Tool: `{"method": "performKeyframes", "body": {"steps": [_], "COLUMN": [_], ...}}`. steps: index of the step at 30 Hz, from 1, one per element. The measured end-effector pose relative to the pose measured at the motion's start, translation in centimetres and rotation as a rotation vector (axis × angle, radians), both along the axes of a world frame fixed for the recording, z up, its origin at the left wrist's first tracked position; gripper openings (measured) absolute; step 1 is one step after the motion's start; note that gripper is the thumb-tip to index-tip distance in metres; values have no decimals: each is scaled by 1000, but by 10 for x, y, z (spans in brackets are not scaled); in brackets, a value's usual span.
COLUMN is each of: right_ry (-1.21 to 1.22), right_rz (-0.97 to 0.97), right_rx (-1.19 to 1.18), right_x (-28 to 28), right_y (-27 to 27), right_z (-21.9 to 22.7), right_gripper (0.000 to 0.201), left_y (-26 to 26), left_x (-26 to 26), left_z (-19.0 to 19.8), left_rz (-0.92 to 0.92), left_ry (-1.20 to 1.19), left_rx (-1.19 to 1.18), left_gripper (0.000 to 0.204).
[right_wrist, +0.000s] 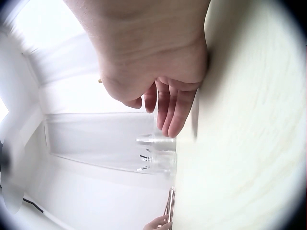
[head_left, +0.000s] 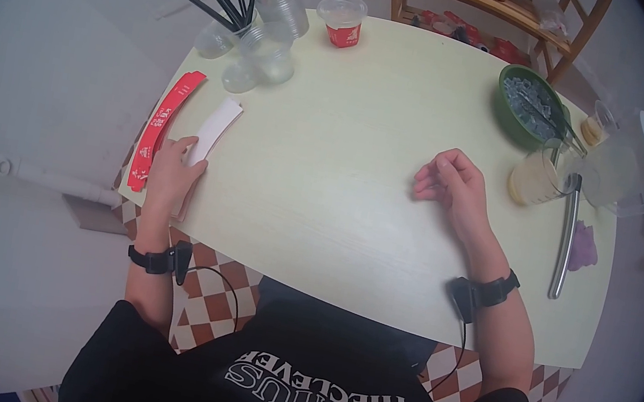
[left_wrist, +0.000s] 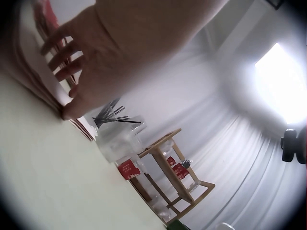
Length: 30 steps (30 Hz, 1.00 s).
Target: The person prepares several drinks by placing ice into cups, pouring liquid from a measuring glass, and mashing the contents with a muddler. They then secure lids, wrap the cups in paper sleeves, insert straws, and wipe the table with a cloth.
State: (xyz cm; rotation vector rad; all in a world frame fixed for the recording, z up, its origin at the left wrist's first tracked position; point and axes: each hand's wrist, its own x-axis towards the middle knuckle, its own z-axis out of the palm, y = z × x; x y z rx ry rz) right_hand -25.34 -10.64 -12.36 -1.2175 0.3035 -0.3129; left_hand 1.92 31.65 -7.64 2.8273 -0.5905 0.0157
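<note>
My left hand (head_left: 170, 176) is at the left side of the table, over a stack of curved paper cup sleeves lying white side up (head_left: 221, 120). In the left wrist view, the thumb is at the stack's near edge and the fingers reach across to its far side, holding it between them. Just left of it lies another stack of curved sleeves, red side up (head_left: 155, 126) with white print. My right hand (head_left: 463, 195) rests on the table at the right of centre, its fingers loosely curled with nothing in them.
Clear plastic cups (head_left: 266, 51) and black straws (head_left: 235, 6) stand at the back left. A red-labelled cup (head_left: 343, 32) is at the back. On the right are a green bowl (head_left: 514, 122) of ice-like pieces, a pitcher (head_left: 532, 177), a metal bar (head_left: 564, 250) and a purple cloth (head_left: 584, 247).
</note>
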Motion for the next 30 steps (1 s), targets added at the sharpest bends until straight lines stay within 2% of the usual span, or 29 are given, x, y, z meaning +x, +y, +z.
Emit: {"method": "performKeyframes", "body": {"steps": [5, 7, 11, 13, 14, 16, 18, 21, 24, 26, 27, 29, 30], "right_ry": [-8, -17, -9, -10, -13, -8, -9, -17, -25, -23, -19, -17, -21], "right_rz": [-3, 21, 10, 23, 14, 27, 27, 39, 51, 39, 53, 71, 45], "right_rx": [-9, -14, 15, 1, 5, 3, -8, -16, -25, -36, -26, 0, -4], "right_x": [0, -1, 1, 0, 0, -1, -1, -1, -2, -2, -2, -1, -1], "right_y": [0, 0, 0, 0, 1, 1, 0, 0, 1, 2, 3, 3, 4], "right_z": [0, 1, -2, -1, -1, 1, 0, -3, -3, -2, -1, -1, -1], "right_gripper": [21, 21, 21, 20, 20, 20, 20, 19, 18, 17, 17, 16, 16], "left_y": [-8, -16, -42, -71, -89, -129, -170, -236, -299, -332, -343, -362, -367], "left_x": [-8, -15, -22, -26, -31, -42, -41, -14, 46, 69, 80, 107, 121], "left_z": [8, 14, 32, 45, 53, 67, 77, 80, 62, 52, 45, 34, 28], "left_rz": [38, 72, 1, -134, -144, -318, -389, -534, -679, -530, -553, -415, -441], "left_ry": [49, -19, -144, -9, -11, 75, 92, 50, -66, -326, -329, -315, -320], "left_rx": [-49, 50, 52, -103, -98, -252, -239, -206, -203, -118, -124, -27, -33], "left_gripper": [64, 63, 60, 58, 58, 56, 54, 51, 59, 75, 75, 89, 89]}}
